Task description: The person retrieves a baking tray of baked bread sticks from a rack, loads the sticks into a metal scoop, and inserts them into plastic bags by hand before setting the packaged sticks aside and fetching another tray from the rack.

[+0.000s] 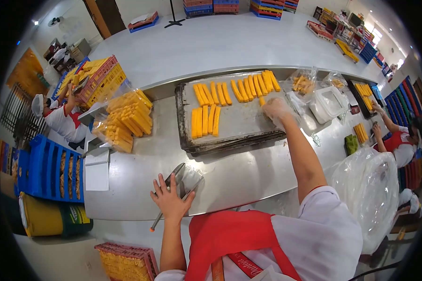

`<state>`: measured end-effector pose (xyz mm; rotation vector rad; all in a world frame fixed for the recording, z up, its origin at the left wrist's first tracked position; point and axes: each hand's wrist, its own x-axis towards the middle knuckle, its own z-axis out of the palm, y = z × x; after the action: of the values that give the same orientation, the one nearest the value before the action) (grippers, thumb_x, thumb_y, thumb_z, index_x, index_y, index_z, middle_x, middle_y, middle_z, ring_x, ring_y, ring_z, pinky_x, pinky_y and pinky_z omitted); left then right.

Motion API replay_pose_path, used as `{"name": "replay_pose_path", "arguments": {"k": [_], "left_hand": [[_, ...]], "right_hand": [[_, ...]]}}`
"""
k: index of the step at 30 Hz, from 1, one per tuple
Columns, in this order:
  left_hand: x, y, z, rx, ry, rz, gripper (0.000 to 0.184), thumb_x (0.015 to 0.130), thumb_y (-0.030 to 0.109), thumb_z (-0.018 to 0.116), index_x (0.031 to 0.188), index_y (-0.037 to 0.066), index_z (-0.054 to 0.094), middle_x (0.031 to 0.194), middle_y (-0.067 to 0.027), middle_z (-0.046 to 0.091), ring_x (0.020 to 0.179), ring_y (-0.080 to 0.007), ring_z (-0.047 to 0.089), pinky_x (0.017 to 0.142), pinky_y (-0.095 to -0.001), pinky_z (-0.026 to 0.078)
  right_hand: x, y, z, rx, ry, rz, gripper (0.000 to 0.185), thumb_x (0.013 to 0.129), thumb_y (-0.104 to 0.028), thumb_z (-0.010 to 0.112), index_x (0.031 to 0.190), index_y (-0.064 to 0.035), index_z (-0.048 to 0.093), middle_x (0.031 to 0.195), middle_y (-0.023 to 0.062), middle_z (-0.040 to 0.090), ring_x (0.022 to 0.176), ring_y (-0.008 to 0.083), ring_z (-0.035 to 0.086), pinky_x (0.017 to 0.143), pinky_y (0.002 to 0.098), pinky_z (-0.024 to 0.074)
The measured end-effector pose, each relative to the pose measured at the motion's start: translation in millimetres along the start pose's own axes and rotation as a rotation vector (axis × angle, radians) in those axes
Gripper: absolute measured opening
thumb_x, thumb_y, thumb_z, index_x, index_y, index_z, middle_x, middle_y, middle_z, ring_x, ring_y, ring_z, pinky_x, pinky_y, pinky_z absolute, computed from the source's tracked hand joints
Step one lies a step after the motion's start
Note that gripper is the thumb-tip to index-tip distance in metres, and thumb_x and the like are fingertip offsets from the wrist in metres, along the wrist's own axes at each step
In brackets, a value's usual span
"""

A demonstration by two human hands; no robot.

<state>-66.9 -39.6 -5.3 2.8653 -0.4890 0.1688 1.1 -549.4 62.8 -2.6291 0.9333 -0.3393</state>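
My left hand [171, 201] is spread wide over a metal scoop [188, 181] lying on the steel table, near its front edge. The scoop's thin handle, with an orange tip, passes under the palm. My right hand [277, 111], in a clear plastic glove, reaches over the right part of a dark-rimmed baking tray [239, 138]. Its fingers are closed around a yellow baked stick [262, 100], of which only the far end shows. Other yellow baked sticks [205, 121] lie in rows on the tray, several at the front left and more along the back.
Left of the tray stands a bulging plastic bag of yellow sticks [129, 114], with a notepad [97, 171] nearer me. To the right are a white tub [327, 104], a green cloth [350, 144] and a large clear plastic bag [365, 192]. Co-workers stand at both sides.
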Motion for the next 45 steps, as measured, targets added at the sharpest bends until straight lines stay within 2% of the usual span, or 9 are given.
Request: {"name": "replay_pose_path", "arguments": {"k": [3,5,8,14,24,27,29,39,45], "left_hand": [[0.5,-0.8,-0.7,0.013,0.012,0.011,0.103,0.067,0.068,0.074,0.154,0.023,0.041,0.161,-0.0238,0.028,0.145,-0.0509,0.027,0.11,-0.0718,0.022],[1.0,-0.4,0.1,0.014,0.016,0.016,0.102,0.067,0.069,0.074,0.153,0.024,0.042,0.161,-0.0235,0.029,0.145,-0.0508,0.028,0.109,-0.0714,0.023],[3.1,0.6,-1.1,0.006,-0.004,0.009,0.1,0.069,0.064,0.075,0.154,0.025,0.041,0.162,-0.0224,0.027,0.145,-0.0492,0.028,0.11,-0.0719,0.021],[3.2,0.2,-0.1,0.041,-0.018,0.017,0.099,0.07,0.068,0.073,0.153,0.024,0.043,0.161,-0.0226,0.029,0.143,-0.0503,0.031,0.108,-0.0711,0.024],[3.8,0.4,-1.6,0.052,0.022,0.054,0.099,0.067,0.067,0.074,0.151,0.022,0.045,0.158,-0.0232,0.033,0.139,-0.0489,0.035,0.106,-0.0678,0.028],[3.0,-2.7,0.5,0.042,0.019,0.064,0.099,0.068,0.065,0.075,0.152,0.023,0.043,0.158,-0.0226,0.032,0.139,-0.049,0.035,0.106,-0.0692,0.028],[2.8,-3.9,2.0,0.025,0.02,0.081,0.099,0.069,0.064,0.074,0.153,0.024,0.042,0.158,-0.0221,0.031,0.14,-0.0492,0.033,0.106,-0.0709,0.028],[-0.4,-2.9,3.6,0.068,0.077,0.091,0.096,0.069,0.061,0.075,0.151,0.022,0.044,0.156,-0.0219,0.036,0.139,-0.0474,0.037,0.105,-0.0654,0.031],[0.1,0.1,-3.3,0.078,0.05,0.075,0.095,0.07,0.061,0.074,0.152,0.022,0.044,0.156,-0.0223,0.037,0.139,-0.047,0.037,0.106,-0.0636,0.032]], "right_hand": [[-5.2,1.0,-33.8,0.06,-0.453,-0.346,0.046,0.086,-0.042,0.06,0.087,0.0011,0.074,0.09,0.0239,0.073,0.087,0.0412,0.071,0.078,0.0491,0.0545],[16.3,9.4,-30.9,0.32,-0.155,0.238,0.043,0.087,-0.039,0.059,0.103,-0.0032,0.076,0.112,0.0227,0.072,0.11,0.0385,0.066,0.096,0.0443,0.0502],[30.5,4.5,-39.5,0.202,0.169,0.163,0.05,0.084,-0.044,0.064,0.109,-0.0023,0.074,0.113,0.0227,0.071,0.111,0.0381,0.066,0.095,0.0456,0.0509],[58.7,-26.1,-20.6,-0.131,0.026,0.041,0.06,0.086,-0.041,0.063,0.131,-0.0021,0.063,0.132,0.0227,0.063,0.127,0.0355,0.058,0.106,0.0424,0.0466],[-11.8,-21.5,-61.5,-0.303,-0.322,0.177,0.053,0.086,-0.038,0.063,0.124,-0.0019,0.067,0.127,0.0257,0.065,0.121,0.0375,0.061,0.105,0.0435,0.0464],[-57.6,3.0,-59.0,-0.147,-0.159,0.073,0.056,0.085,-0.039,0.067,0.124,0.0008,0.067,0.126,0.0256,0.066,0.119,0.0377,0.062,0.105,0.0432,0.0468],[-70.0,40.1,-40.8,0.169,0.225,0.1,0.057,0.084,-0.04,0.069,0.124,-0.0002,0.068,0.123,0.0255,0.068,0.117,0.0381,0.063,0.104,0.0432,0.0476],[-84.8,-11.6,-20.1,-0.054,0.063,0.165,0.043,0.081,-0.042,0.071,0.097,-0.0023,0.074,0.097,0.0184,0.072,0.099,0.0349,0.069,0.089,0.0465,0.0545],[-82.9,-19.1,-45.5,-0.072,0.24,0.15,0.055,0.08,-0.051,0.071,0.105,-0.0024,0.073,0.105,0.0221,0.072,0.103,0.0373,0.069,0.089,0.0466,0.0544]]}}
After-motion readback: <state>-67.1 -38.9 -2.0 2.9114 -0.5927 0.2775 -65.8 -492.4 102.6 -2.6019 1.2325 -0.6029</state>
